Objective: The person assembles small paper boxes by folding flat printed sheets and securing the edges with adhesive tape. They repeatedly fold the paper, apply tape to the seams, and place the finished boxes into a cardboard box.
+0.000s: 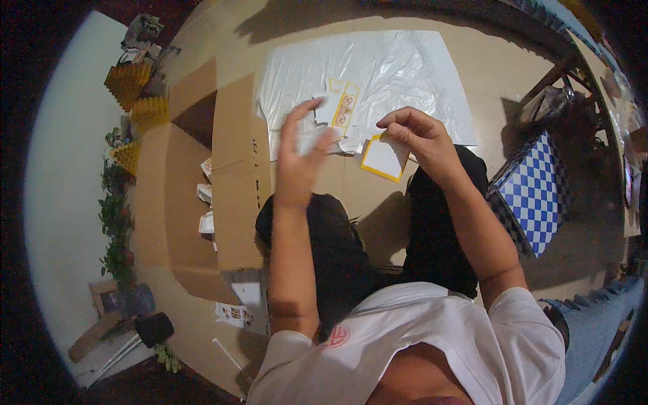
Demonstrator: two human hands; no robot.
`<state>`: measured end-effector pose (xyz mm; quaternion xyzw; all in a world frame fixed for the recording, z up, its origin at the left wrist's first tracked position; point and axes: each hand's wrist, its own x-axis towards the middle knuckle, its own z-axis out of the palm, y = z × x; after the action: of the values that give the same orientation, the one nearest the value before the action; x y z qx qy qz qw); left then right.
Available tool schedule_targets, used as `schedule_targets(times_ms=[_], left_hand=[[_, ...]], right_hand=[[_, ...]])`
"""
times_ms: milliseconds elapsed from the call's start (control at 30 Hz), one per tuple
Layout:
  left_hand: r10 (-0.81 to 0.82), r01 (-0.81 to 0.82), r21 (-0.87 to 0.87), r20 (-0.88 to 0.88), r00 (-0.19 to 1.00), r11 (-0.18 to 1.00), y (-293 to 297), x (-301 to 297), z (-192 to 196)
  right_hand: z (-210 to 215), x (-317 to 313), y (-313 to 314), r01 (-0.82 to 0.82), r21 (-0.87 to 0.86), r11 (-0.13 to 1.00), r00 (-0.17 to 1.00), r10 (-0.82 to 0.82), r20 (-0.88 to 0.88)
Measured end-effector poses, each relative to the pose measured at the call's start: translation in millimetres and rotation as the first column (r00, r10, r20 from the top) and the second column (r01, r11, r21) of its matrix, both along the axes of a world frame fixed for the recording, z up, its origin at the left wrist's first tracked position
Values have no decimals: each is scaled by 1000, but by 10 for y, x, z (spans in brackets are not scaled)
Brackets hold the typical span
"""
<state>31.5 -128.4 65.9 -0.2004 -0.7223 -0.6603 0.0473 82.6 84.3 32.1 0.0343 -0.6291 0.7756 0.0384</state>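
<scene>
- Right hand (418,138) is pinching a flat white card with a yellow border (383,158) — fingertips closed on its top edge, so the card hangs just below the fingers, tilted, over the floor in front of the knees.
- Left hand (300,155) is raised with the fingers loosely spread, back of the hand toward the camera. Something pale and blurry sits against the fingertips, but I can't tell if it's really gripped.
- Just past both hands, a small pile of the same flat cards (341,108) lies on a clear plastic sheet (405,67) spread on the floor.
- To the person's left there's an open cardboard box (236,169) with a few white bits inside.
- Off to the right — a blue-and-white checkered bag (536,192).
</scene>
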Motion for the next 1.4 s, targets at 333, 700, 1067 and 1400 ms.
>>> schedule_targets(times_ms=[333,700,1067,1400], left_hand=[[-294,302,44,392,872,952,73,68,-267],[-304,271,139,382,873,952,119,-19,-272],[-257,307,-199,241,936,931,98,-103,-477],[-183,114,-469,-104,978,876,132,-17,-230]], right_hand=[[-36,33,-179,23,108,994,999,-17,-49],[-5,-28,-104,55,456,888,987,20,-158],[17,-38,-120,8,456,890,1000,1,-19],[24,-48,-184,-40,488,872,997,6,72]])
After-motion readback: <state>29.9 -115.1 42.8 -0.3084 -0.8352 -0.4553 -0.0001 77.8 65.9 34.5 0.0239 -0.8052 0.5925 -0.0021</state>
